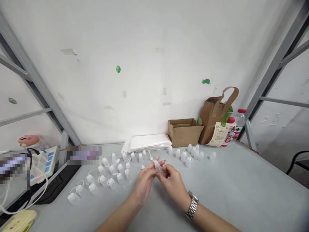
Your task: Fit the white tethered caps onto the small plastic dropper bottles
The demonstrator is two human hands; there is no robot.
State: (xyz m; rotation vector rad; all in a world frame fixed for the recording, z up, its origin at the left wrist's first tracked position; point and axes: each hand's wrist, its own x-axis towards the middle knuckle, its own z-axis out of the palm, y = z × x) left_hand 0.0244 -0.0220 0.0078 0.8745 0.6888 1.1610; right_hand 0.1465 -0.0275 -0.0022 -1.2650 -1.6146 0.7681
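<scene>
A small translucent squeeze bottle (pixel 158 167) is held tilted between my two hands above the grey table. My left hand (pixel 145 182) has its fingers behind and beside the bottle. With thumb and fingers, my right hand (pixel 172 180) grips its lower part from the right. On the left stand several similar small bottles (pixel 111 184), many with thin looped cap straps. More bottles (pixel 188 161) stand in a looser group beyond my right hand. A small white piece (pixel 142 167) lies just past my left hand.
Against the wall rest white padded envelopes (pixel 149 141), an open cardboard box (pixel 184 137), a brown paper bag (pixel 207 112) and a red-capped bottle (pixel 240 120). At left are a power strip (pixel 45 164), cables and a black mat (pixel 54 185). Metal frame posts (pixel 40 83) flank the table.
</scene>
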